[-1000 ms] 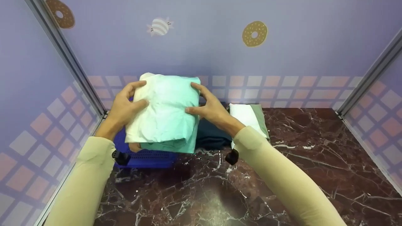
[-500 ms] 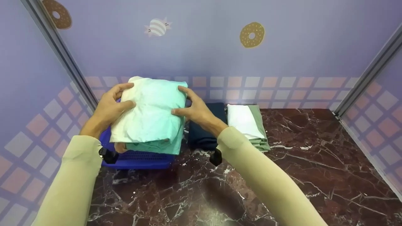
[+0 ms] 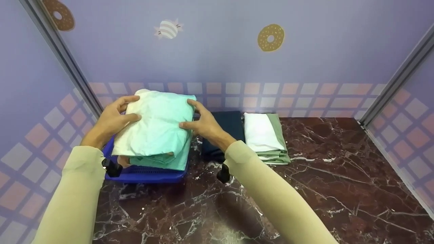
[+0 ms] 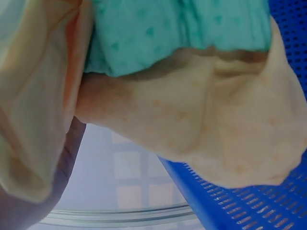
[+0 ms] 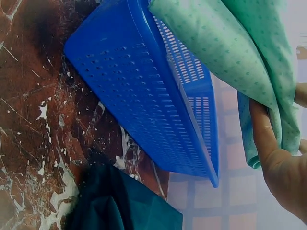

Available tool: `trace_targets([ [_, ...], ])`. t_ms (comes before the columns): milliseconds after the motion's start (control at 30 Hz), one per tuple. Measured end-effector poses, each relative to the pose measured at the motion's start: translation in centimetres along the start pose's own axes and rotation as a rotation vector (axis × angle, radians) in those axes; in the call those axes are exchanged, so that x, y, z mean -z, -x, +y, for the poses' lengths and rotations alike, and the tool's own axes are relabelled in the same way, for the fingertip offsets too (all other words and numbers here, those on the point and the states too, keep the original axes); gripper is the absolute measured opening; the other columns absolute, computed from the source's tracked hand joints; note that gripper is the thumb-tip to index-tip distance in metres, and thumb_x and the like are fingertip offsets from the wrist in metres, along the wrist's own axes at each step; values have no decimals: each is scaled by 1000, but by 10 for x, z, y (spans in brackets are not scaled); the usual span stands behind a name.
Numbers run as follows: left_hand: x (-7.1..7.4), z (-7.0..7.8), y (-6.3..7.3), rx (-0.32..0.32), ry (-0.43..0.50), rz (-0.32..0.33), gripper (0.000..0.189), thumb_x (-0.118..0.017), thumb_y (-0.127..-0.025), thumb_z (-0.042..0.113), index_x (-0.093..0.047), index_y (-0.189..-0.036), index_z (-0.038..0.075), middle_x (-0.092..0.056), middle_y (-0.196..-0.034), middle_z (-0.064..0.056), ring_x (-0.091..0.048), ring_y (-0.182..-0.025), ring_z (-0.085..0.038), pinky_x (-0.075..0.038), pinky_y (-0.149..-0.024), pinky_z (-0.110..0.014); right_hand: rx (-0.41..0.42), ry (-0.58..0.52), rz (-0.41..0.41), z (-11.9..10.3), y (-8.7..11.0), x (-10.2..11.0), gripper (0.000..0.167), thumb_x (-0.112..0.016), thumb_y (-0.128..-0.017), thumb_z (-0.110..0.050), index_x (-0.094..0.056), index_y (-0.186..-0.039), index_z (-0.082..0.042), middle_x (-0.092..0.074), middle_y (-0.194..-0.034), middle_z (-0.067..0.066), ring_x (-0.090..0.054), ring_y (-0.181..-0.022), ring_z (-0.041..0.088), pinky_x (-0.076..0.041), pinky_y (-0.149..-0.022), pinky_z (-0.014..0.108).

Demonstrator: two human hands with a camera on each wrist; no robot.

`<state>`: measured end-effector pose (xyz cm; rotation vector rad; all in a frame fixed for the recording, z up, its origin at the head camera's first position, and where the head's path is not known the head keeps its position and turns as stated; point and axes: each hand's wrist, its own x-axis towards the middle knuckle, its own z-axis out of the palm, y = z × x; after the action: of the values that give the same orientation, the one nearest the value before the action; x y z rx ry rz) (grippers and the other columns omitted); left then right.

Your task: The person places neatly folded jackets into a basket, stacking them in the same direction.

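Observation:
Between my two hands is a folded piece of cloth (image 3: 156, 125), cream on the left and mint green on the right, with a small heart print visible in the right wrist view. My left hand (image 3: 113, 117) grips its left edge, thumb on top. At the opposite edge my right hand (image 3: 205, 122) pinches it between thumb and fingers. The folded cloth sits over a blue plastic basket (image 3: 145, 178), covering most of it. In the left wrist view, a cream layer (image 4: 201, 120) hangs below the green layer (image 4: 144, 38).
Right of the basket lies a dark navy folded cloth (image 3: 229, 125), partly behind my right hand. Beside it is a white and green folded cloth (image 3: 264, 135). All stand on a dark red marbled surface (image 3: 322, 189), with a lilac wall (image 3: 220, 51) behind.
Both hands have moved left and slightly down with the folded cloth, bringing it over the basket. The navy and white-green cloths show more now.

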<state>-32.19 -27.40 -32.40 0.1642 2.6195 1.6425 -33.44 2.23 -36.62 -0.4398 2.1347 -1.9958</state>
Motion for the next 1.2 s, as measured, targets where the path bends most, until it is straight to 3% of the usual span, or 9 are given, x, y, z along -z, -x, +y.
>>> trace_targets([
  [100,2,-3,-1,13,0,-7,72,-71,-100,12,-39,-165,13,-50,-158,-19,-55,-124,-22,-55,-85,-22,-3,7,8,2,-1,-4,89,-81,-92,-2,-36,-167,-20,-37,-162,17,-68,-101,32,-61,-73,43],
  [267,3,-10,-3,23,-22,-24,72,-69,-101,12,-36,-166,13,-47,-161,-17,-55,-124,-23,-55,-85,-23,-20,22,13,7,-3,-7,88,-79,-92,-1,-37,-167,-22,-33,-167,16,-64,-112,31,-61,-82,49],
  [400,2,-16,-5,27,-51,-36,74,-67,-102,11,-34,-167,13,-44,-163,-17,-53,-127,-28,-53,-84,-22,-45,52,13,11,-4,-9,88,-78,-92,-1,-37,-167,-23,-30,-170,12,-63,-113,30,-60,-82,45],
  [600,3,-25,-4,29,-91,-42,74,-66,-101,8,-33,-167,10,-41,-164,-22,-49,-133,-36,-51,-84,-20,-70,75,0,19,-6,-16,89,-79,-90,0,-38,-166,-23,-28,-171,11,-61,-106,22,-59,-77,37],
  [700,4,-30,-2,46,-105,-55,75,-66,-101,8,-31,-168,9,-38,-165,-24,-49,-133,-38,-52,-83,-21,-92,70,-21,23,-6,-21,90,-78,-90,1,-36,-167,-22,-30,-170,14,-56,-88,20,-56,-74,36],
  [833,5,-35,-1,68,-123,-72,75,-65,-102,8,-30,-168,9,-35,-165,-29,-52,-129,-40,-54,-80,-24,-113,86,-33,27,-6,-28,89,-74,-90,3,-35,-167,-20,-35,-166,15,-53,-88,19,-52,-70,34],
  [1033,9,-42,1,77,-148,-66,74,-66,-101,8,-32,-167,8,-37,-163,-30,-52,-125,-39,-54,-79,-24,-110,155,-23,28,-7,-38,87,-72,-90,4,-37,-166,-18,-41,-161,13,-56,-96,23,-51,-69,31],
  [1133,12,-45,2,78,-157,-57,74,-66,-101,8,-32,-167,8,-36,-163,-31,-53,-124,-39,-55,-78,-24,-112,176,-23,28,-8,-44,85,-72,-90,4,-37,-166,-17,-37,-166,13,-56,-119,24,-56,-81,34],
  [1200,12,-47,2,79,-157,-52,74,-65,-101,7,-31,-167,7,-37,-163,-31,-53,-125,-40,-55,-78,-24,-106,205,-23,28,-10,-48,85,-72,-90,3,-37,-166,-15,-35,-169,13,-48,-138,24,-54,-97,37],
])
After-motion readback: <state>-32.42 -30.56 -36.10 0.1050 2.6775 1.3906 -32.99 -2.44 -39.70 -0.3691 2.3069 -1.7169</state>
